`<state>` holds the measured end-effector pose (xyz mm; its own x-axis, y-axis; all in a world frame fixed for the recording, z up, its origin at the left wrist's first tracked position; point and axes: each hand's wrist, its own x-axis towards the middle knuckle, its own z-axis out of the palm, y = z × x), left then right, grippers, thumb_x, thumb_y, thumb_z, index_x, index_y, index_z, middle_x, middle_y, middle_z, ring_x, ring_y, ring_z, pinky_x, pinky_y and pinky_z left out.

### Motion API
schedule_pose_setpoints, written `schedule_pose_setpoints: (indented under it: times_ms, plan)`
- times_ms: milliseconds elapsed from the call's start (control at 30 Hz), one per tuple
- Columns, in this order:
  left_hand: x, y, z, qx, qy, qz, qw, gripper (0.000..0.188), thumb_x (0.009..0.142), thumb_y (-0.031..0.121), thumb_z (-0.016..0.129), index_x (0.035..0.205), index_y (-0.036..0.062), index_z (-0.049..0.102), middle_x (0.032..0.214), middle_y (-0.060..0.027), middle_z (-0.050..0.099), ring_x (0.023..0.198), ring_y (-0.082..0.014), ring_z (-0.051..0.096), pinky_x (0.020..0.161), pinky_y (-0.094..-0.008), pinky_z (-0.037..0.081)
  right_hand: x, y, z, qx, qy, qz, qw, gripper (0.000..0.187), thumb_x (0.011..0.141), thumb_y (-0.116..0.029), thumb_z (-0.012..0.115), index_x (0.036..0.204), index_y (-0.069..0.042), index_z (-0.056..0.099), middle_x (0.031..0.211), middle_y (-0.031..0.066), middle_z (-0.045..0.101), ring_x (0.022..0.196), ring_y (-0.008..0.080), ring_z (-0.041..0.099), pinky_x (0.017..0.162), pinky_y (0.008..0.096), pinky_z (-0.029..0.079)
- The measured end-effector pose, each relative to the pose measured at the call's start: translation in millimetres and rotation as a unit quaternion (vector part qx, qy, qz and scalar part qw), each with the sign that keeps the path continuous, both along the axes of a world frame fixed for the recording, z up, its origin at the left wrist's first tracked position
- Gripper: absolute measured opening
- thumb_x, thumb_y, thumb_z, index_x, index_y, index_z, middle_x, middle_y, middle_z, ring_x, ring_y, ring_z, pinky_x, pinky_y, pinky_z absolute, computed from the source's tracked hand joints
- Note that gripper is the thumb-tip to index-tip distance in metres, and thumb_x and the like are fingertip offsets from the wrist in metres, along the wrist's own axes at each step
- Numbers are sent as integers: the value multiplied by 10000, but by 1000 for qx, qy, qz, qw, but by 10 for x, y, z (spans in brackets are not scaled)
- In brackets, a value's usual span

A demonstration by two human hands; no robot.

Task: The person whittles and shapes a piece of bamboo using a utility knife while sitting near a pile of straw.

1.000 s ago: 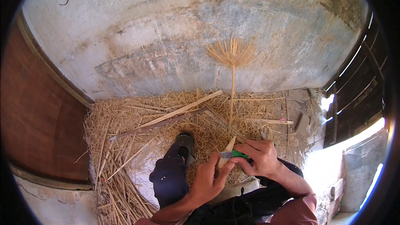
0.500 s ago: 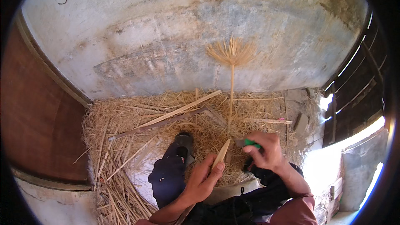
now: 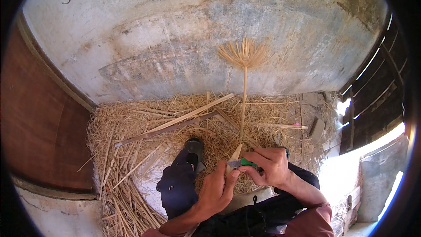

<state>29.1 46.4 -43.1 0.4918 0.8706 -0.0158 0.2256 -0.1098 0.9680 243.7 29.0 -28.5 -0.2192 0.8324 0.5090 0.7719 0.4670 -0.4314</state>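
My left hand [image 3: 215, 193] is closed around a pale, flat wooden strip [image 3: 237, 151], its pointed end sticking up past my fingers. A knife with a green handle [image 3: 248, 162] is gripped in my right hand [image 3: 272, 167]. Its short, wide grey blade lies across the strip just above my left thumb. Both hands are close together between my knees, and the strip's lower part is mostly hidden behind my left hand and forearm.
A broom-like bundle of split strips [image 3: 245, 55] on a long stick leans against the stained wall [image 3: 175, 30]. Shavings [image 3: 219, 138] cover the floor. Long strips [image 3: 188, 115] lie across them, with more piled at lower left. A brick-like block [image 3: 316, 130] sits at right.
My right hand has brought the knife leftward and down, from beside the strip onto it. My left hand still grips the strip and has shifted only slightly.
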Motion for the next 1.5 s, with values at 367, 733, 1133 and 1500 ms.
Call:
schedule_pose_setpoints:
  times_ms: [367, 733, 1133, 1500]
  plan:
    - [-111, 70, -73, -120, -84, -75, 986, 438, 1173, 443, 407, 1019, 53, 532, 709, 9, 451, 614, -86, 419, 558, -303, 331, 367, 156, 2, -21, 129, -69, 989, 236, 944, -226, 810, 1027, -17, 740, 820, 127, 705, 645, 281, 693, 574, 384, 525]
    - [-75, 58, -55, -58, -49, -59, 995, 460, 1182, 428, 377, 1097, 13, 556, 748, -42, 488, 618, -126, 416, 573, -370, 353, -26, 20, -17, -29, 50, 17, 998, 240, 895, -301, 855, 985, -98, 764, 787, 43, 709, 579, 250, 682, 507, 374, 524]
    - [-87, 73, -116, 61, 32, -8, 998, 414, 1165, 359, 434, 1126, -33, 562, 717, -154, 540, 573, -319, 470, 600, -452, 393, 7, 104, 17, -8, -13, -48, 999, 234, 912, -281, 837, 1013, -78, 778, 794, 80, 717, 624, 284, 705, 545, 393, 556]
    - [-227, 223, -32, -396, -167, -131, 893, 541, 1138, 587, 381, 1026, 84, 549, 741, 44, 424, 547, -46, 367, 506, -239, 293, 402, 250, -37, -83, 163, -78, 980, 213, 1011, -198, 726, 1120, -15, 724, 811, 165, 689, 702, 319, 667, 651, 414, 514]
